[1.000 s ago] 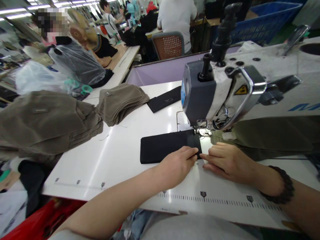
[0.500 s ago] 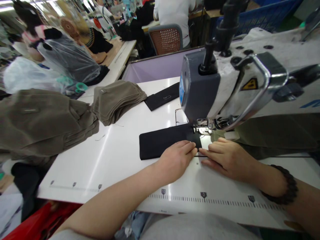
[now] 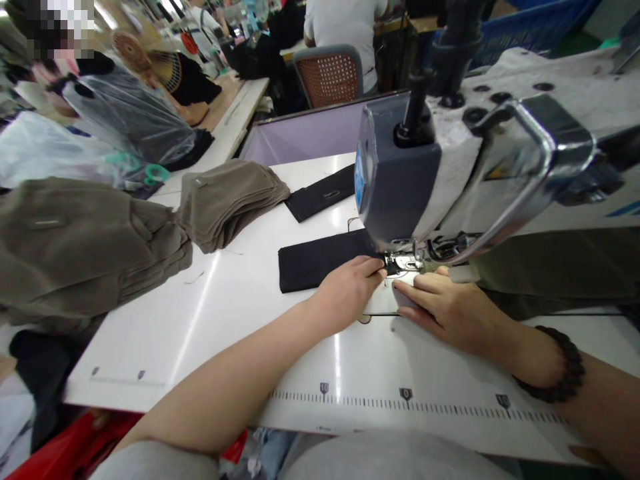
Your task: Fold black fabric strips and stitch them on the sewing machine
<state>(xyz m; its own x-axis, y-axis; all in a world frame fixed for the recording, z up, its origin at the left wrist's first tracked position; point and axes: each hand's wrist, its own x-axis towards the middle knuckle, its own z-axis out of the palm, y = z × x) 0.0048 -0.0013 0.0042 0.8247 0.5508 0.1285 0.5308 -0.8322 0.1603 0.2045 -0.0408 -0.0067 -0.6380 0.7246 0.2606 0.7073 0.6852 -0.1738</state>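
1. The left forearm reaches in from the lower left. The left hand (image 3: 347,293) lies palm down, its fingers (image 3: 373,265) close together on the right end of the black cloth (image 3: 320,263); whether they pinch or only press it, I cannot tell.
2. The right hand (image 3: 450,310) comes from the lower right, with a dark bracelet (image 3: 555,363) at the wrist. Its fingers are loosely open, the foremost stretched towards the cloth but apart from it, and grip nothing visible.
3. The black cloth lies folded flat on the white counter (image 3: 225,333), its right end at the presser foot (image 3: 403,262) of the sewing machine (image 3: 400,173).
4. The machine head stands close above and behind the fingertips, limiting room there.
5. Bare counter runs from the cloth's near edge to the ruler marks (image 3: 365,402) along the counter's near edge.
6. Brown cloth stacks (image 3: 227,200) fill the left side; a second black piece (image 3: 320,193) lies beyond the cloth, left of the machine head.
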